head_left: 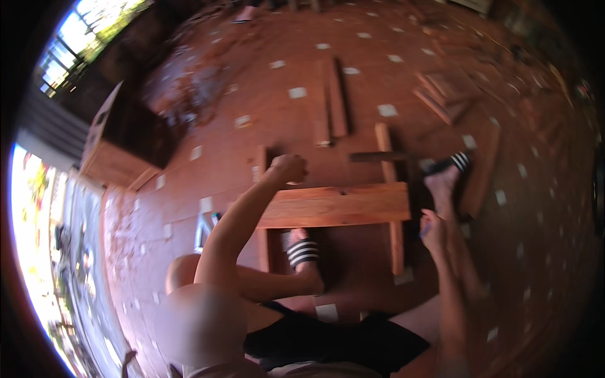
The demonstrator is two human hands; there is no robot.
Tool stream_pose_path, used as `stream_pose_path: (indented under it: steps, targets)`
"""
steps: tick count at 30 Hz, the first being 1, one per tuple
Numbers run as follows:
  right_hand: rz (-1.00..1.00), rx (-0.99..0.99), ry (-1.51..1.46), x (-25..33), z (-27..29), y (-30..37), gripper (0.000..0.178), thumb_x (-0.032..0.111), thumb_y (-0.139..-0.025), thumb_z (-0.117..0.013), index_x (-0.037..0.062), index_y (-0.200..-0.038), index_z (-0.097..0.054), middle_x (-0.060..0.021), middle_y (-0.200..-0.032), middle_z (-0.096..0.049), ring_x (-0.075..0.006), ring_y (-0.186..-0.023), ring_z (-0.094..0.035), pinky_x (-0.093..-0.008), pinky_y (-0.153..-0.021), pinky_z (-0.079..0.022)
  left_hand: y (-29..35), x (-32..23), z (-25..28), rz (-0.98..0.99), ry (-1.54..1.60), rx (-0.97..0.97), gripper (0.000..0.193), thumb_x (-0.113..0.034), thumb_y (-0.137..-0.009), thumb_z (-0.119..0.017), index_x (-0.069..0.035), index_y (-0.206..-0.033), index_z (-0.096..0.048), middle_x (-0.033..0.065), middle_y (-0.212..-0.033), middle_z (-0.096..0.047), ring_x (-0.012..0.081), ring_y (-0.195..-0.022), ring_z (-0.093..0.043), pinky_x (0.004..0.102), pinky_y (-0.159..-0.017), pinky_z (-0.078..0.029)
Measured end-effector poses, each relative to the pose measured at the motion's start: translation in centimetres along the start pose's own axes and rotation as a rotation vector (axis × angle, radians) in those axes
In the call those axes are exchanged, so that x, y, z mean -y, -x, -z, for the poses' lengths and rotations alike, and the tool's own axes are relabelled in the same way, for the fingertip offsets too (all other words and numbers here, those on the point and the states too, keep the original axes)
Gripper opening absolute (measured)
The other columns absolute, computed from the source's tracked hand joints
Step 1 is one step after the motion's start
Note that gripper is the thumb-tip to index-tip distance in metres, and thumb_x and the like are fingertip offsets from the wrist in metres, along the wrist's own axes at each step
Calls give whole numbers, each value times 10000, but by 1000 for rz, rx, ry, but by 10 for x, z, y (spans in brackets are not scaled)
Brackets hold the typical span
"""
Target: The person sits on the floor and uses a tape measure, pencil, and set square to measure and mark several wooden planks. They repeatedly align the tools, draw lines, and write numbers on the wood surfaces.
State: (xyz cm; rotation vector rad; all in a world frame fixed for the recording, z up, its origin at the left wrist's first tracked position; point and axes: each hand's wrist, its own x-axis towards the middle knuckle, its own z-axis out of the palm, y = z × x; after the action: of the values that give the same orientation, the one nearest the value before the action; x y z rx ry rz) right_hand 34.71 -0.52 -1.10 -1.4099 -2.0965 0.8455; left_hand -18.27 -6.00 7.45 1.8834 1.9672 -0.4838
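Observation:
A reddish wooden plank (334, 206) lies crosswise over two narrower wooden pieces, the left support (263, 242) and the right support (397, 249). My left hand (290, 169) is curled closed above the plank's far edge, near the left support; what its fingers hold, if anything, is hidden. My right hand (432, 230) is closed beside the plank's right end. A small bluish bit shows at its fingers, too blurred to name. A dark flat bar (377, 156) rests across the right support, beyond the plank.
My sandalled feet stand around the frame. Long boards (338, 101) lie on the tiled floor ahead, with a pile of shorter boards (444, 94) farther right. A wooden cabinet (120, 148) stands at left. Near my left knee lies a light blue triangular tool (202, 232).

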Motion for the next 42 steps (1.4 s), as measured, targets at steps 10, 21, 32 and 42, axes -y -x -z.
stream_pose_path:
  steps: [10, 21, 32, 42]
  targets:
    - [-17, 25, 240, 15, -25, 2, 475, 140, -884, -784, -69, -1276, -614, -320, -1168, -695, -479, -1090, -675, -514, -949, -547, -67, -22, -90, 385, 469, -255, 350, -409, -833, -799, -138, -1052, -770, 124, -1126, -754, 350, -1102, -715, 467, -935, -575]
    - [-232, -69, 308, -6, -55, -16, 634, 165, -840, -840, -61, -1356, -551, -332, -1175, -653, -470, -1110, -658, -511, -949, -550, -101, -1, -127, 226, 455, -67, 312, -288, -707, -847, -121, -965, -794, 145, -1065, -772, 319, -1055, -725, 430, -907, -582]
    - [-179, -155, 185, 22, -35, -26, 279, 116, -790, -747, -45, -949, -584, -284, -780, -672, -490, -810, -693, -565, -735, -547, -72, -30, -82, 171, 466, -423, 340, -355, -864, -797, -87, -1073, -769, 174, -1163, -715, 351, -1095, -699, 461, -939, -550]
    - [-154, -229, 10, 67, 2, -14, 238, 117, -803, -725, -41, -880, -565, -225, -609, -606, -393, -585, -679, -477, -550, -519, -97, -94, 39, -324, 435, -736, 543, -386, -900, -790, -87, -1335, -665, 183, -1279, -686, 377, -1152, -666, 466, -985, -539]
